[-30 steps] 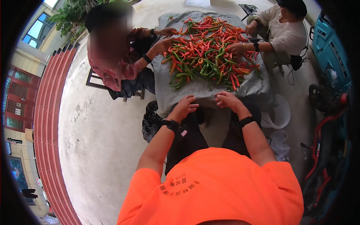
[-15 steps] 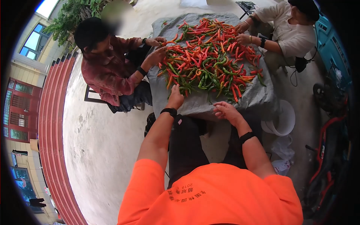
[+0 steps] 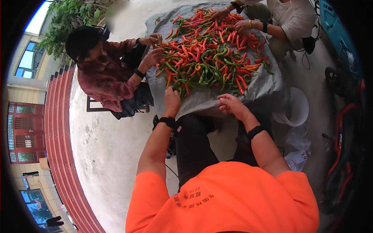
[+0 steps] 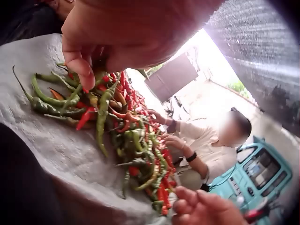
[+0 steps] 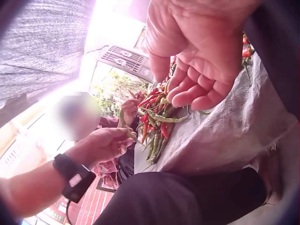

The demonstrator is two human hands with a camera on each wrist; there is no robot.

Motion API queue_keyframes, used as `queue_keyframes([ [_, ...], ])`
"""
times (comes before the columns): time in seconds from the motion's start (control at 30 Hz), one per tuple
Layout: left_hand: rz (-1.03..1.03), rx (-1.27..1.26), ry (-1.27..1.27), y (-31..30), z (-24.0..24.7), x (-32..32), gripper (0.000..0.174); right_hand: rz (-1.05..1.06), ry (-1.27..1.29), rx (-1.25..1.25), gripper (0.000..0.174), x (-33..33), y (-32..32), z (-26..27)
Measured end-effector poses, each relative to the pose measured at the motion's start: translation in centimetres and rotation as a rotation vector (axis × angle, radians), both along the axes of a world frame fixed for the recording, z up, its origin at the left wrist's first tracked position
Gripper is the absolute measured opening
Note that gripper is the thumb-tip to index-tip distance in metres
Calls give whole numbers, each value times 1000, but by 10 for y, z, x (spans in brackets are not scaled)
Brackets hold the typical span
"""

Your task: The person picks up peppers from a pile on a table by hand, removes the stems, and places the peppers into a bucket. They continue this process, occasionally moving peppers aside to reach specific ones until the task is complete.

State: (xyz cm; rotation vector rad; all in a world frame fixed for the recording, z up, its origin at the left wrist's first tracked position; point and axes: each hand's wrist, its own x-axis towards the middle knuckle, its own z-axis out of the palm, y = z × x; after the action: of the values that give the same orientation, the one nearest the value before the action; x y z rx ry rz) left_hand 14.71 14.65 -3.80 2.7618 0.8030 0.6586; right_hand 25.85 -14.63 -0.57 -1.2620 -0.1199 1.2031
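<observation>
A heap of red, orange and green chili peppers (image 3: pixel 210 58) lies on a grey sheet (image 3: pixel 198 101). My left hand (image 3: pixel 172 101) reaches to the heap's near left edge, back upward. In the left wrist view its thumb and fingers (image 4: pixel 80 68) bend down at the peppers, hiding part of them; I cannot tell whether a pepper is pinched. My right hand (image 3: pixel 232 105) hovers by the sheet's near edge, palm turned inward and fingers loosely bent. In the right wrist view its thumb stands apart from the fingers (image 5: pixel 208 96). A small green stem (image 5: pixel 189 109) shows beside those fingertips.
A seated person in a red shirt (image 3: pixel 103 73) handles a pepper at left. Another in a white shirt (image 3: pixel 293 19) reaches in from the right. A white bucket (image 3: pixel 299 106) and plastic bag (image 3: pixel 299 138) are at right, red steps (image 3: pixel 58 128) at far left.
My left hand has moved forward and left from the near edge to the heap. My right hand stays near the edge. The white-shirted person's hands have moved over the heap's far side.
</observation>
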Motion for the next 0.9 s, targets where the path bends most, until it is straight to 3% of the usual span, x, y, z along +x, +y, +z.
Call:
queue_keyframes([
  [0.1,146,-1157,-66,-37,66,-1,24,101,-61,-5,32,-1,-2,0],
  [0.2,62,-1515,-161,-70,73,-6,22,232,-154,15,36,-8,1,5],
  [0.33,61,-1626,-109,-124,50,-13,23,370,-96,91,31,-18,2,-11],
  [0.5,41,-1809,-206,-157,26,-33,26,488,-347,-61,25,-21,-11,-18],
  [0.6,120,-1668,-30,-164,50,-40,27,499,-385,-114,25,-24,-17,-10],
  [0.73,-76,-651,66,-131,36,-63,35,319,-362,-148,32,-10,-18,-19],
  [0.8,-213,-119,256,-114,44,-83,39,-7,-333,14,36,-3,-16,-14],
  [0.9,-193,-80,339,-112,33,-112,41,-333,-153,133,40,-7,-18,18],
])
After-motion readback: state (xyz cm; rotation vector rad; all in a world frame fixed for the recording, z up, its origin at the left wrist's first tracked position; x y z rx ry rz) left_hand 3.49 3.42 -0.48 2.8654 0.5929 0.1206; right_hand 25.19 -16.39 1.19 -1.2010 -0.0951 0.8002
